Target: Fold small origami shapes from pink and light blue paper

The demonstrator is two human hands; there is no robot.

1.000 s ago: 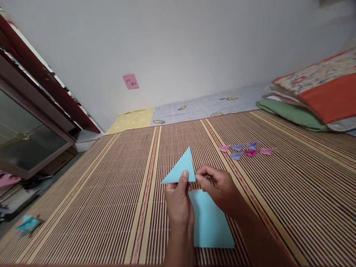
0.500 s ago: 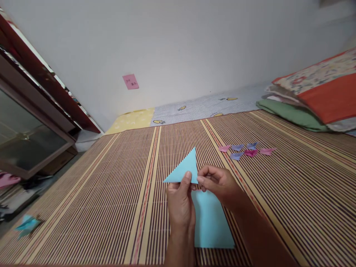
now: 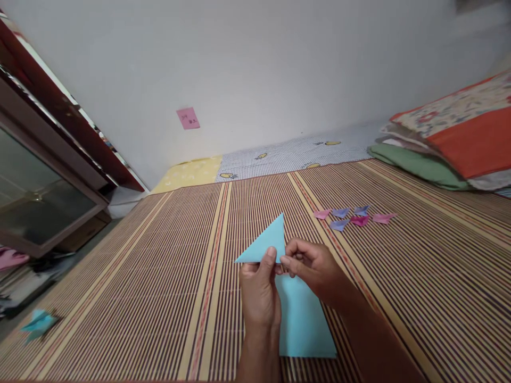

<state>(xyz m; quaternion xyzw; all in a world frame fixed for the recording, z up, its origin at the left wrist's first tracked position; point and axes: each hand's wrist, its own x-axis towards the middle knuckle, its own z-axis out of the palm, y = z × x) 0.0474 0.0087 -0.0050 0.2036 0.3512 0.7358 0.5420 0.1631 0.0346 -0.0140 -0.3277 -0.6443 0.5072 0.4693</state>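
Observation:
A light blue sheet of paper (image 3: 265,242), folded into a triangle, is held up above the mat with its tip pointing away from me. My left hand (image 3: 259,290) grips its lower edge, thumb on top and fingers underneath. At the triangle's lower right corner, my right hand (image 3: 311,266) pinches the paper between thumb and curled fingers. Below the hands lies more light blue paper (image 3: 305,319), flat on the striped mat, its upper left part hidden by my left hand.
Several small folded paper pieces, among them a magenta one (image 3: 360,220), lie on the striped mat (image 3: 159,287). A blue folded paper (image 3: 40,323) is at the far left. Folded bedding (image 3: 459,143) is stacked on the right. A pink note (image 3: 188,118) is on the wall.
The folded triangle has turned slightly, its tip shifting a little to the right. My right thumb has moved slightly left onto the paper's corner. The left hand keeps its grip.

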